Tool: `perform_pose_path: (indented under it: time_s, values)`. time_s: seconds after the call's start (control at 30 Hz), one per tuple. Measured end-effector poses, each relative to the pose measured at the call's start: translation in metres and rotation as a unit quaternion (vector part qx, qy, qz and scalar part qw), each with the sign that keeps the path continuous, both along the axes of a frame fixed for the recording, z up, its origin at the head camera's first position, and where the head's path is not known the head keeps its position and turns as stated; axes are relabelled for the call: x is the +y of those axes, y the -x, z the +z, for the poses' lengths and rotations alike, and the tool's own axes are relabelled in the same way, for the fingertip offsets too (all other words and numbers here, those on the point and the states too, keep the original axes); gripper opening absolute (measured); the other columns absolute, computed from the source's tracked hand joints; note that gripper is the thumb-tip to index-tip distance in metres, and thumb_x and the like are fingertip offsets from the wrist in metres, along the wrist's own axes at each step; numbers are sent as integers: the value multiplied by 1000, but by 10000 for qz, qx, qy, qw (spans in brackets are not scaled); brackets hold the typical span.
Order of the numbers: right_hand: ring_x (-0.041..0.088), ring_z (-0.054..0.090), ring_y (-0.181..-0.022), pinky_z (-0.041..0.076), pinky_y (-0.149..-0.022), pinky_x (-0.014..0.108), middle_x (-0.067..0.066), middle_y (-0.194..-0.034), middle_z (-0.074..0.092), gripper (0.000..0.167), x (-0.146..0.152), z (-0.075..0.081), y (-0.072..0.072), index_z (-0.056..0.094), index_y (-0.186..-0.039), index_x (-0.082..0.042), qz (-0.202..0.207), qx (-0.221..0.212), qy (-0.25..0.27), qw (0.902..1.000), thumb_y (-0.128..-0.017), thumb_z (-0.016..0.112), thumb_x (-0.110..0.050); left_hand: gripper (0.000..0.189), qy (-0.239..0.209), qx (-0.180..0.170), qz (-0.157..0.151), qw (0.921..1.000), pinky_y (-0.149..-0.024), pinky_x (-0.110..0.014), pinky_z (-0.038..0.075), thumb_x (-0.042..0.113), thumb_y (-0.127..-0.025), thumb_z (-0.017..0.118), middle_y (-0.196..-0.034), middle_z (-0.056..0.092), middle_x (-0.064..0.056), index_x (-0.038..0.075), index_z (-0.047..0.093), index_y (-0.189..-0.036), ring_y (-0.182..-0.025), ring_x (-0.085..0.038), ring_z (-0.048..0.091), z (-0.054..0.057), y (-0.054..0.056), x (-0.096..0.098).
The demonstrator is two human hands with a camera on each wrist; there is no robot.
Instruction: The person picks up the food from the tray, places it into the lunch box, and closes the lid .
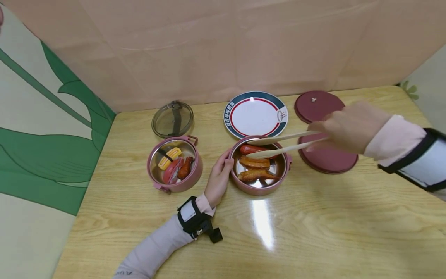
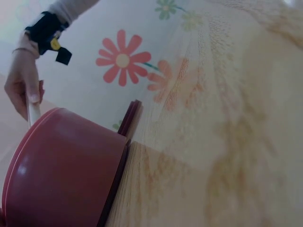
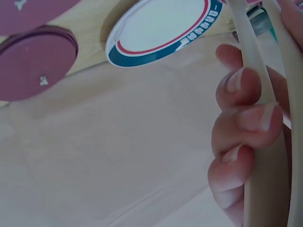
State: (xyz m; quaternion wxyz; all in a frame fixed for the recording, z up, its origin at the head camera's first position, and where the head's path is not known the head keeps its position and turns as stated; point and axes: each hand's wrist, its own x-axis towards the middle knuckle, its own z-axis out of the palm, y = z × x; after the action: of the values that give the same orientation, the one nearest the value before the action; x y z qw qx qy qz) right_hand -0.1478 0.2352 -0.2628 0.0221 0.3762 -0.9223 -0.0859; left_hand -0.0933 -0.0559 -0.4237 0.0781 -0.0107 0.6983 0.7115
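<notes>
Tongs (image 1: 290, 148), lt. beige, slim & splayed

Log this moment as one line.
Left hand: holds right pink pot | right hand: grips beige tongs at red sausage, contact unclear | left pink pot: corn, drumstick inside

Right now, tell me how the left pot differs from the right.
The left pot stands untouched; the left grip holds the right pot by its side. Tongs extend over the right pot, none over the left pot. The left pot contains yellow corn; the right pot, a red sausage. Both are pink outside and shiny inside.
</notes>
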Motion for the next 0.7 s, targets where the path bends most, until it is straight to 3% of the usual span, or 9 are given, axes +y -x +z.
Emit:
perform_pose_path:
  time_s: [0.13,0.27,0.4,0.5,0.63,0.7]
  values:
    - [10,30,-36,32,-34,29,-10,-48,49,44,9,-8,-9,73,-103,-25,52,246,60,9997,-69,80,-53,46,32,-35,-20,10000,-118,-37,25,23,-105,42,-154,37,-8,7,38,-148,-143,-21,30,0,0,0]
    - [8,26,-36,28,-33,27,-12,-43,33,45,17,-16,-14,70,-111,-28,189,484,198,9985,-72,78,-49,46,43,-28,-27,10000,-118,-38,25,23,-105,42,-154,37,-8,7,38,-148,-143,-21,30,1,-1,-1]
    - [7,25,-34,27,-31,28,-12,-45,30,43,26,-26,-18,68,-106,-26,324,723,572,9952,-69,81,-43,46,17,-33,-28,10000,-118,-37,25,24,-105,42,-153,38,-7,8,39,-148,-143,-20,31,0,0,-1]
    - [6,24,-33,25,-30,29,-11,-47,36,39,31,-34,-20,66,-98,-23,346,897,824,9920,-81,68,-58,45,-35,-29,-44,10000,-118,-37,25,23,-105,42,-153,38,-7,8,40,-147,-143,-20,31,-1,0,0]
    - [6,23,-32,23,-29,28,-9,-47,41,62,36,-47,-22,67,-94,-18,345,1079,1133,9871,-86,44,-75,45,-41,27,-29,10000,-119,-38,24,23,-105,42,-153,38,-9,7,40,-147,-143,-21,30,-1,1,0]
    - [6,24,-32,23,-29,28,-9,-45,40,63,38,-53,-24,69,-95,-16,334,1137,1302,9844,-85,48,-74,45,0,33,-9,10000,-119,-37,24,22,-105,43,-153,38,-8,7,40,-147,-143,-21,30,-1,1,0]
